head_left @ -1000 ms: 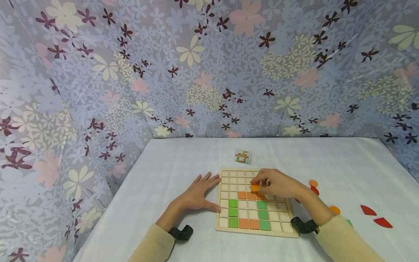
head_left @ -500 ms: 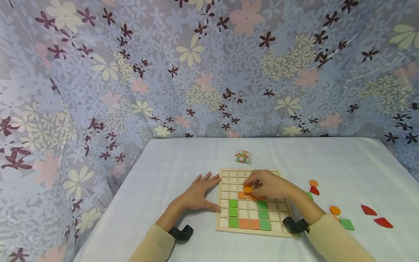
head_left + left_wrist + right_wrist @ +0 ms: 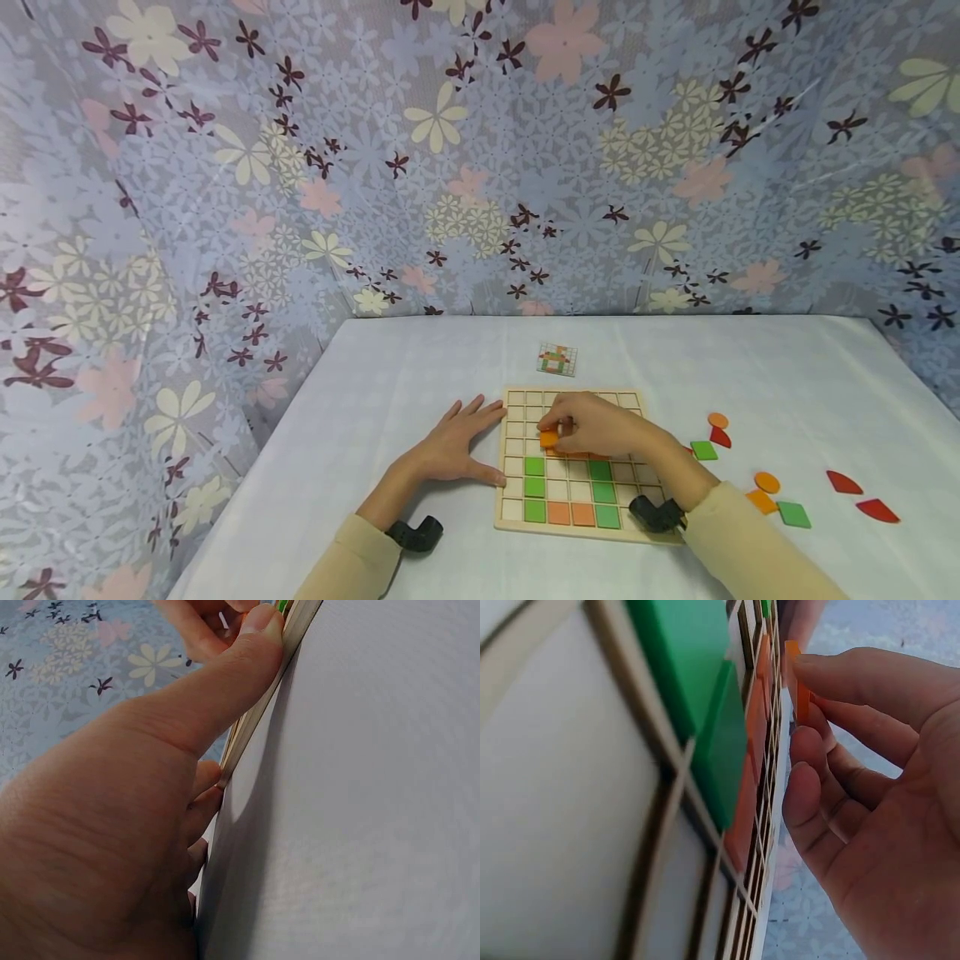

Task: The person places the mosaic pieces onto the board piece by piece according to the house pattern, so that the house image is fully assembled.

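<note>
My right hand (image 3: pixel 596 427) pinches an orange square tile (image 3: pixel 549 438) between thumb and fingers, over the left part of a wooden grid board (image 3: pixel 513 510). In the right wrist view the orange tile (image 3: pixel 802 690) stands on edge in the fingertips, apart from the board. Spread out on the cloth, my left hand (image 3: pixel 453 446) touches the board's left edge with thumb and fingertips. Green tiles (image 3: pixel 534 487) fill a column at left, and darker green tiles (image 3: pixel 603 493) another at right. Salmon tiles (image 3: pixel 571 513) lie between them at the bottom. An orange row above is partly hidden by my right hand.
A small pattern card (image 3: pixel 557 359) lies behind the board. Right of the board are loose pieces: orange discs (image 3: pixel 767 482), green squares (image 3: pixel 794 514), an orange square (image 3: pixel 762 501) and red quarter-circles (image 3: pixel 877 510). A flowered curtain (image 3: pixel 480 167) hangs behind the table.
My right hand has moved left across the board with the orange tile in its fingers. Loose pieces at the right have come into view from behind the arm. My left hand stays put.
</note>
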`<state>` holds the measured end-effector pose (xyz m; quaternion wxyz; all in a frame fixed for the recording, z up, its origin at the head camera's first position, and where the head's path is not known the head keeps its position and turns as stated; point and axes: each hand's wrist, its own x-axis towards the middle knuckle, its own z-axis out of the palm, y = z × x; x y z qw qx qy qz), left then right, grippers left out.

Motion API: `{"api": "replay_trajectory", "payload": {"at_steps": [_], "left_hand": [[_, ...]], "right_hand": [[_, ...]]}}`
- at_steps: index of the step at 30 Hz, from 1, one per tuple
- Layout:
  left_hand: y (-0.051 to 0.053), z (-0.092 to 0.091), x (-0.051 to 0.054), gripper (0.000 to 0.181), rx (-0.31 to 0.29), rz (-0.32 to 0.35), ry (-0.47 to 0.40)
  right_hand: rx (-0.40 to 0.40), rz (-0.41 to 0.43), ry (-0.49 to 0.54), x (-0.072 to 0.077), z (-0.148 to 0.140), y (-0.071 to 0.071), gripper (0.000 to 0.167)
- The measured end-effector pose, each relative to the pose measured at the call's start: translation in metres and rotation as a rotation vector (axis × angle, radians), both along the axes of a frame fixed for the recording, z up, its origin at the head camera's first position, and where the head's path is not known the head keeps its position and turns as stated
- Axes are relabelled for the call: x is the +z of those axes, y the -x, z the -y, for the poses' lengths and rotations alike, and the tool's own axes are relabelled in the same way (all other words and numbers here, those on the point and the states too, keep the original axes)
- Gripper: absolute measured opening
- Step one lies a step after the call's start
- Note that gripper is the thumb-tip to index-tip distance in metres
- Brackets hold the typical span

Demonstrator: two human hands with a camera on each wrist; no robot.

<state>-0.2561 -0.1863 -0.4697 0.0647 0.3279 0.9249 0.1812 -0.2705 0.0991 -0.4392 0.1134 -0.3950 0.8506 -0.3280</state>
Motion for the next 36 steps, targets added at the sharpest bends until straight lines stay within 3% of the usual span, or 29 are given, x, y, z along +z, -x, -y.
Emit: {"api": "replay_trajectory", "payload": {"at_steps": [12,26,36], "left_hand": [[0.001,0.001,-0.003,0.106,0.004,0.005,0.002],[0.001,0.001,-0.001,0.106,0.001,0.008,0.001],[0.0,0.0,-0.001,0.106,0.003,-0.002,0.007]], "right_hand": [[0.048,-0.096,-0.049,-0.004,0.017,-0.004,0.028],[0.038,-0.116,-0.08,-0.004,0.02,-0.005,0.027],[0.007,-0.095,-0.052,-0.001,0.004,-0.007,0.024]]}}
